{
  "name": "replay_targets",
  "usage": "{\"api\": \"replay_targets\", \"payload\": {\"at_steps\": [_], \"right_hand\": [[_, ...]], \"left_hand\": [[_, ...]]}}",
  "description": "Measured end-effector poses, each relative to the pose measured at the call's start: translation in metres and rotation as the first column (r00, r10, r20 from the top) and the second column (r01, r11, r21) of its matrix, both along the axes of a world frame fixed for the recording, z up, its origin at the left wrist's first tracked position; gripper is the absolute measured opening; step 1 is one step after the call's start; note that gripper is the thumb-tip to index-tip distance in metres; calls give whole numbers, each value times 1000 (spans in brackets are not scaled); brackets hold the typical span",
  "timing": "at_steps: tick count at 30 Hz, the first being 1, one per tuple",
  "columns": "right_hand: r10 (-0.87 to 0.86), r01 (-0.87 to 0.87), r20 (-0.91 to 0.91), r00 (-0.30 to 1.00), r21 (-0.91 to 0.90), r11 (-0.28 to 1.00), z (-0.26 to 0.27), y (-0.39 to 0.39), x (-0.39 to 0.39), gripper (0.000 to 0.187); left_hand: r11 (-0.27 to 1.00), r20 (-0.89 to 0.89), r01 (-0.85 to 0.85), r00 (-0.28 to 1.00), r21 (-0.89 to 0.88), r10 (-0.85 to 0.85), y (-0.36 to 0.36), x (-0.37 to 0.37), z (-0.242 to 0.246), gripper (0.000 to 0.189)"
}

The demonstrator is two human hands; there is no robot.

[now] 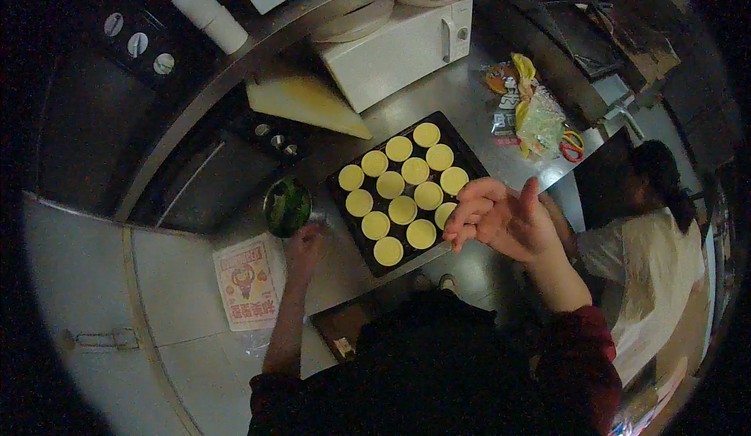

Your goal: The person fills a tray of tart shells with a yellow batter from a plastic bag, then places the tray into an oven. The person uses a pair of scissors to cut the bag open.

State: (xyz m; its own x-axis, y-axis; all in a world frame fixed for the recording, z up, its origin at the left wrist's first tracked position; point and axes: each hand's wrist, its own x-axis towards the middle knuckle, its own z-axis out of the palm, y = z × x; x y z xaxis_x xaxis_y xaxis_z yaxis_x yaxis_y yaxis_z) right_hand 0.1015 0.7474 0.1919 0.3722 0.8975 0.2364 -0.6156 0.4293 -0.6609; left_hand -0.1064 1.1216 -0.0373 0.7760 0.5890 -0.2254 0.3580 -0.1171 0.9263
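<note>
A dark baking tray (405,189) on the steel counter holds several pale yellow round pieces (402,210) in rows; they look like tart shells. Over the tray's near right corner, my right hand (506,220) is raised with the palm turned up. Its thumb stands apart from the curled fingers, and nothing shows in it. To the tray's left is a round bowl (287,207) with dark green leaves inside. My left hand (304,243) is at the bowl's near rim; in the dim light its fingers are unclear, and I cannot tell whether it grips anything.
A printed paper bag (247,280) lies left of my left forearm. Behind the tray are a yellowish cutting board (308,107) and a white microwave (405,54). Plastic bags (537,122) and scissors (571,145) lie at the back right. Another person (651,260) is close on my right.
</note>
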Motion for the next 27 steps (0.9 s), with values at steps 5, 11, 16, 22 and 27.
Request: {"api": "replay_targets", "payload": {"at_steps": [5, 11, 16, 22, 27], "right_hand": [[63, -62, -13, 998, 88, 994, 25, 3, -12, 77], [154, -154, 14, 988, 176, 972, 60, 15, -24, 74], [-5, 5, 1, 1000, 50, 999, 54, 25, -67, 55], [-406, 394, -61, 912, -151, 907, 45, 12, -71, 34], [-461, 456, -54, 886, -92, 885, 42, 3, -85, 30]], "left_hand": [[807, 42, 48, 995, 588, -90, -3, 16, 185, 25], [464, 225, -187, 974, 866, -28, 46, 20, 342, 27], [-191, 279, -272, 960, 943, 11, 112, -15, 449, 38], [-473, 400, -333, 915, 816, 46, 175, 26, 549, 55], [-452, 364, -236, 905, 860, 219, 243, 13, 563, 49]]}}
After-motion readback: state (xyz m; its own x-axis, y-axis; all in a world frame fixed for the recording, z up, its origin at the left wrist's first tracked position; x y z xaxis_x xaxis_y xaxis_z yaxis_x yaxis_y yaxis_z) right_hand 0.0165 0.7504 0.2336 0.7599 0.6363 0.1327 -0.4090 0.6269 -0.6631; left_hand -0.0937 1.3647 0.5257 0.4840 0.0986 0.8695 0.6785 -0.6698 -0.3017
